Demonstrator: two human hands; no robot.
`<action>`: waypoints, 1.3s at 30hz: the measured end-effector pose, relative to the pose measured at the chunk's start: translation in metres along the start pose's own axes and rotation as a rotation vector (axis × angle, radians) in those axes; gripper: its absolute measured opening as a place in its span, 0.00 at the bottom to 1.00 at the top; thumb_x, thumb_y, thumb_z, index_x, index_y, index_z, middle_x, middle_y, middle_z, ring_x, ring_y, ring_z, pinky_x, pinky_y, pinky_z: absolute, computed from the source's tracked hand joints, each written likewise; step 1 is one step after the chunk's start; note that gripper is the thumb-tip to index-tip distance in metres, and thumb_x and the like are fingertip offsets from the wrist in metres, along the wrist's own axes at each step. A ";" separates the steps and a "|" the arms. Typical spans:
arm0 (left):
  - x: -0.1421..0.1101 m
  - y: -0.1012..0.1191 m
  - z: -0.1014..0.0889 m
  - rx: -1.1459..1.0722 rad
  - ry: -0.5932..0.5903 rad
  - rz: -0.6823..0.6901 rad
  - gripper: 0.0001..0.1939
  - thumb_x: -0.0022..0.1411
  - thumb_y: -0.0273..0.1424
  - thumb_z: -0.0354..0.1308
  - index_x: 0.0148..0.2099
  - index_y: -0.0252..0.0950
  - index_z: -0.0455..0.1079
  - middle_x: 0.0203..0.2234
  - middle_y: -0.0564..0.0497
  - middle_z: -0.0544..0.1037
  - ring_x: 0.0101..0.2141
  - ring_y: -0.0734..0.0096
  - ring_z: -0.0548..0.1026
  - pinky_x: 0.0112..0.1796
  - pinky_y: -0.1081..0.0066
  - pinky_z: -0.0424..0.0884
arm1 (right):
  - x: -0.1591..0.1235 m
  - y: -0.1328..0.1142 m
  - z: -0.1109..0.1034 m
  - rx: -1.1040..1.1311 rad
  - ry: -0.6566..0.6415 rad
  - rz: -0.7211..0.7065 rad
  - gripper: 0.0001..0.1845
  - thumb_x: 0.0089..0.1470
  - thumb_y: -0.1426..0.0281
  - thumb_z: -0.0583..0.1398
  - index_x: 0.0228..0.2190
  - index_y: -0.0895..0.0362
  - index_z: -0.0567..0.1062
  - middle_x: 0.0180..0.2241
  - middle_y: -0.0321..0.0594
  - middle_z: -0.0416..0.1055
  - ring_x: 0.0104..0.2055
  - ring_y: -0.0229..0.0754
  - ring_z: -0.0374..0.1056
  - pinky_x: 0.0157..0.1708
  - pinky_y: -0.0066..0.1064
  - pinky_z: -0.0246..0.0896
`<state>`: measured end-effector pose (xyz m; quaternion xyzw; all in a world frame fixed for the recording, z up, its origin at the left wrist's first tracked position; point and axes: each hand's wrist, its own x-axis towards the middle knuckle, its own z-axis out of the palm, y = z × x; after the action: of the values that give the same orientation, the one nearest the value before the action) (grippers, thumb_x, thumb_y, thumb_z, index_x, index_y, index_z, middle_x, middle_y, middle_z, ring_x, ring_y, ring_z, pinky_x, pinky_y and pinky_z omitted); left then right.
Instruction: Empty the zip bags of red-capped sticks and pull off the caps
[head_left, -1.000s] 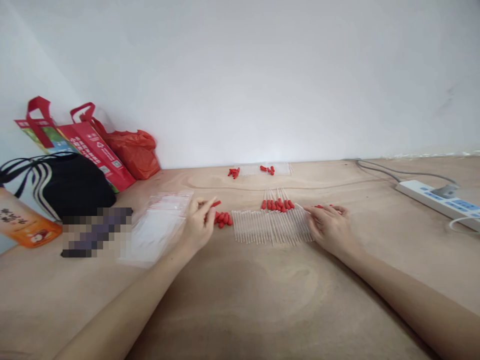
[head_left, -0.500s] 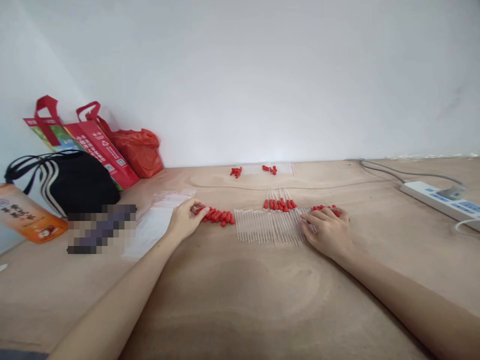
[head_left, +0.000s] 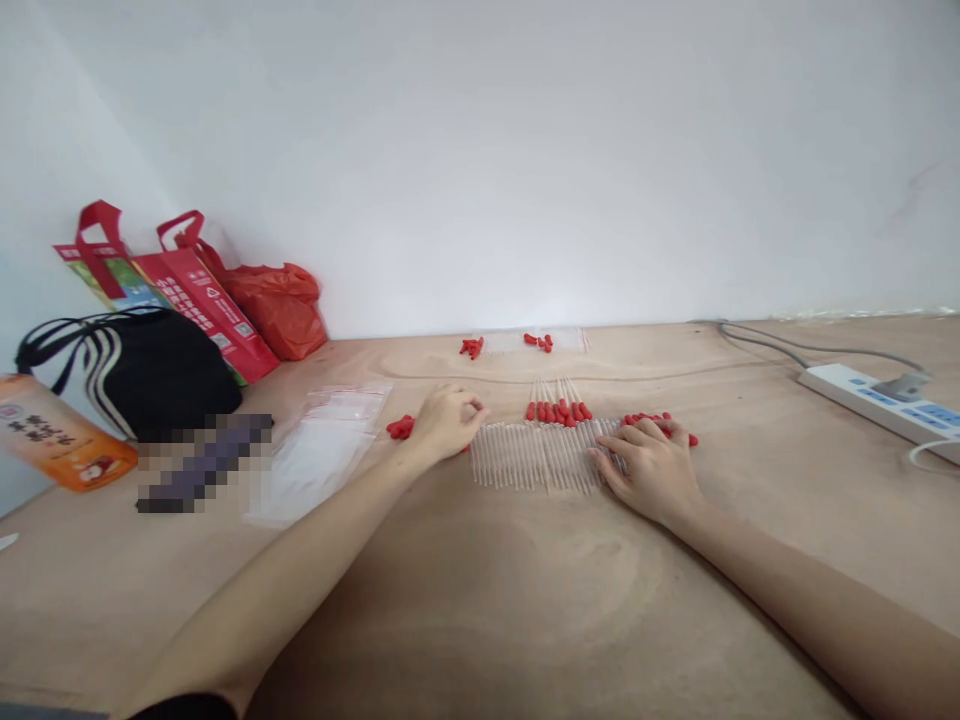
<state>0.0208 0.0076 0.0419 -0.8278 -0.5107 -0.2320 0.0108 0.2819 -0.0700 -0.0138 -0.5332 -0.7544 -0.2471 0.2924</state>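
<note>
My left hand (head_left: 448,420) is over the row of red rubber bulbs, just left of the clear tubes. Its thumb and fingertips are pinched together, and what they hold, if anything, I cannot make out. Some red bulbs (head_left: 400,427) show left of this hand; others are hidden under it. A row of slim clear dropper tubes (head_left: 525,455) lies side by side in the middle. My right hand (head_left: 651,465) rests at the row's right end, fingers spread over the last tubes. Behind its fingers lies another pile of red bulbs (head_left: 643,418). Droppers fitted with red bulbs (head_left: 559,410) lie beyond the row.
Clear zip bags (head_left: 322,450) lie on the left. A blurred dark object (head_left: 206,465), an orange pack (head_left: 67,440), a black drawstring bag (head_left: 165,370) and red bags (head_left: 277,310) stand further left. Farther back is a small bag (head_left: 502,343) with red bulbs. A power strip (head_left: 885,405) sits right.
My left hand has moved right, from the far left end of the red bulbs to beside the tubes. My right hand has shifted slightly left over the tubes.
</note>
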 end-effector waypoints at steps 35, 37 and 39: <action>-0.059 0.030 0.012 0.282 0.362 0.714 0.07 0.59 0.29 0.52 0.30 0.33 0.67 0.29 0.49 0.74 0.32 0.68 0.68 0.36 0.66 0.60 | 0.004 -0.025 -0.005 0.240 0.101 -0.224 0.13 0.51 0.62 0.56 0.39 0.51 0.72 0.40 0.36 0.72 0.46 0.43 0.62 0.55 0.48 0.31; -0.060 0.032 0.014 0.247 0.385 0.726 0.06 0.58 0.29 0.53 0.29 0.33 0.67 0.28 0.50 0.74 0.31 0.69 0.68 0.36 0.66 0.60 | 0.004 -0.029 -0.002 0.265 0.097 -0.240 0.09 0.52 0.64 0.56 0.36 0.50 0.73 0.37 0.33 0.73 0.45 0.42 0.63 0.55 0.48 0.31; -0.061 0.032 0.015 0.216 0.386 0.722 0.06 0.57 0.29 0.54 0.29 0.34 0.66 0.28 0.51 0.74 0.30 0.69 0.68 0.35 0.67 0.60 | 0.005 -0.031 0.000 0.285 0.091 -0.245 0.07 0.53 0.66 0.56 0.33 0.51 0.74 0.34 0.32 0.74 0.44 0.40 0.63 0.55 0.48 0.32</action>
<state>0.0314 -0.0555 0.0109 -0.8890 -0.1978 -0.3093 0.2738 0.2515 -0.0768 -0.0121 -0.3790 -0.8269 -0.1955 0.3666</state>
